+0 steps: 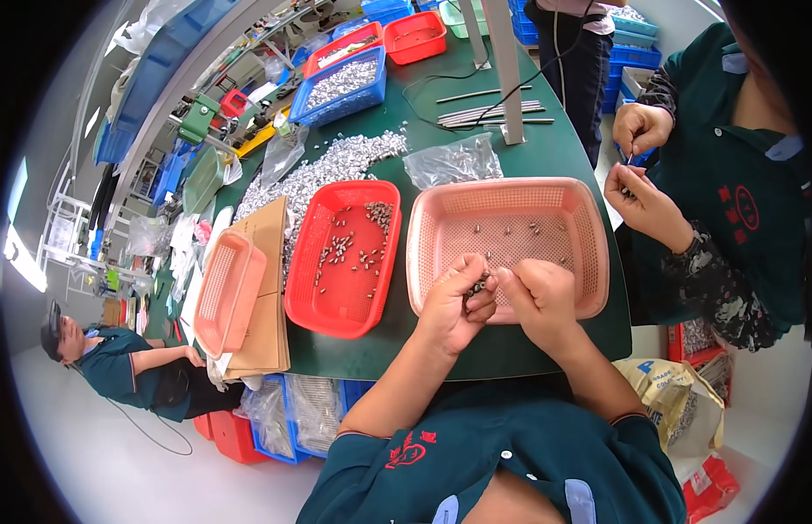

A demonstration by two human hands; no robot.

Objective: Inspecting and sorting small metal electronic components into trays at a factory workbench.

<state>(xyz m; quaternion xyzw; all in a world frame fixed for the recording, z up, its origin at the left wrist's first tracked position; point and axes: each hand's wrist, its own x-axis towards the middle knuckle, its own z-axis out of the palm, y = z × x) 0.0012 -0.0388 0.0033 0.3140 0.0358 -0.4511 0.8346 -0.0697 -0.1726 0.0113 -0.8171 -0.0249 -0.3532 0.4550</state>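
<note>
My left hand [456, 304] is closed around several small dark metal parts [478, 286], held against its curled fingers. Close beside it, my right hand [543, 301] is shut in a pinch, its fingertips meeting those of the left. Whatever sits in that pinch is too small to make out. Both hands are over the near side of a pale pink perforated basket [594, 227], where a few small metal parts [508, 230] lie scattered on the bottom. To the left stands a red basket [336, 301] with more small metal parts [340, 247] in it.
Beyond the red basket spreads a pile of silver parts [345, 164]. A clear plastic bag [454, 162], metal rods [493, 116] and a white post [509, 74] stand behind the pink basket. A smaller pink basket [231, 293] rests on cardboard [268, 336]. A co-worker's hands [648, 201] are at right.
</note>
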